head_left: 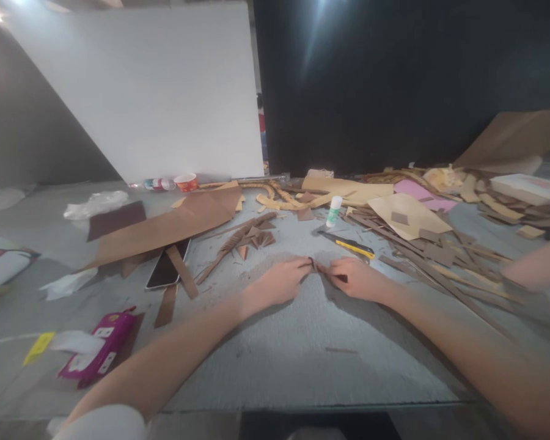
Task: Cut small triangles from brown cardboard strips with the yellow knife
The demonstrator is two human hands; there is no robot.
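Observation:
My left hand and my right hand meet at the middle of the grey table. Both pinch a small brown paper piece between their fingertips, just above the table top. The fingers of both hands are closed on it. A yellow and black utility knife lies just beyond my right hand. A white glue stick with a green label stands further back. A heap of folded brown paper triangles lies beyond my left hand.
A phone lies under brown strips at left, beside a large brown sheet. A magenta box sits near left. Brown strips and scraps cover the right side. Another person's arm enters at right. A white board leans behind.

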